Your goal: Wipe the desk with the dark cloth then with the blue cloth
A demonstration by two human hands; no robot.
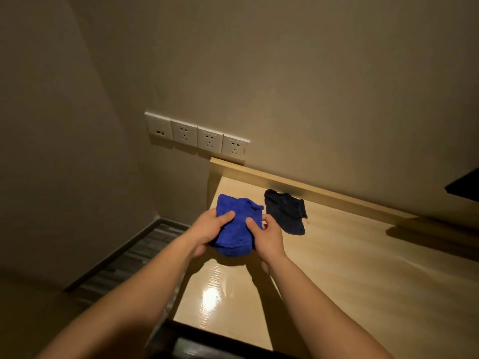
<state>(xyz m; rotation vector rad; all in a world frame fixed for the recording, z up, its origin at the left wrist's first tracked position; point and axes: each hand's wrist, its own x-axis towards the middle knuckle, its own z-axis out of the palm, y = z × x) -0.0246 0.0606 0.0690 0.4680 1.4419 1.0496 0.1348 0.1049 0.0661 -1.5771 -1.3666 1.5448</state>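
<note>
Head view: gripping the bunched blue cloth [234, 226] just above the table [350, 268] near its left edge, left hand [207, 229] and right hand [268, 235] fingers clamped on its sides. Lying flat just beside, right: dark cloth [285, 213], below wall sockets [197, 137].

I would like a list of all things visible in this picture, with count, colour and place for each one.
blue cloth: one, bright blue, bunched and held above the desk's left end
dark cloth: one, near black, lying crumpled on the desk, right of the blue cloth
desk: one, light wood, against the wall
wall sockets: four plates, white, on the wall above the desk's left corner
left hand: one, gripping the blue cloth's left side
right hand: one, gripping its right side
</note>
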